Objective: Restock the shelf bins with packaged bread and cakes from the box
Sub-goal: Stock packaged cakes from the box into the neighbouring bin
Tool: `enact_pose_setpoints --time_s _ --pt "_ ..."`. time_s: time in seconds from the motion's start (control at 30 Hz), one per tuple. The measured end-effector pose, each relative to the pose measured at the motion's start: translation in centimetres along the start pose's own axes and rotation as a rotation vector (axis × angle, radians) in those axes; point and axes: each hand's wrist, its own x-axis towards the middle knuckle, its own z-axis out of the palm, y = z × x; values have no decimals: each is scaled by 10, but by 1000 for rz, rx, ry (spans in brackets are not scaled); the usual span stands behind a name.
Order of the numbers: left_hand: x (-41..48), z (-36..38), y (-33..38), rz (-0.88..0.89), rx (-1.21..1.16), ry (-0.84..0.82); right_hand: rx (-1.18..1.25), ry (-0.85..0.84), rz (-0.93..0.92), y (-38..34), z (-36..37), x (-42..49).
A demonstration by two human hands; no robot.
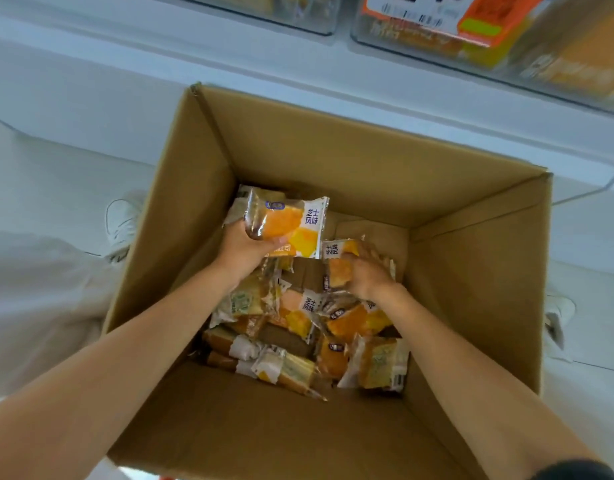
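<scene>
**Both hands in the box, seen from above.** An open cardboard box (300, 147) stands on the pale floor (591, 233) below the shelf bins (506, 60).

My left hand (245, 249) grasps a cake packet (293, 225) by its lower edge and holds it above the rest. The packet has a clear wrapper, a golden-orange sponge, a yellow square and a white panel with dark purple characters. Another wrapper shows just behind it.

My right hand (367, 273), slightly blurred, curls its fingers round a second packet (337, 261) of the same kind near the middle of the box.

Loose packets (298, 327) lie jumbled on the box bottom, some orange and some with pale green labels.

The clear bins hold yellow-orange packets, and one carries an orange price label (437, 15).

A white shoe (123, 220) sits beside the left wall of the box.
</scene>
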Motion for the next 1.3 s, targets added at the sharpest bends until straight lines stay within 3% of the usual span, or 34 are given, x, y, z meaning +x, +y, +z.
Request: enact_pose_setpoints --time_s 0.1,0.3,0.5,0.67,0.83,1.0,1.13,1.3 --pt "5 -2 -5 6 -8 26 -62 -28 -122 -6 -2 15" --pt "5 -12 -13 -30 9 69 49 55 -120 -10 -1 35" --pt "-3 -13 -22 -42 14 16 -49 203 -45 -10 1 38" --pt "-7 -11 -26 -70 -19 15 183 219 23 -9 4 39" --pt "-12 -5 -28 -87 -56 43 558 39 62 -20 -17 8" --pt "-18 0 -14 -36 -41 83 898 331 60 -4 -75 -72" --pt "-47 17 18 27 77 -36 1355 294 -87 8 -104 -140" --pt "-109 45 84 92 -113 -475 1399 299 -64 -11 -120 -181"
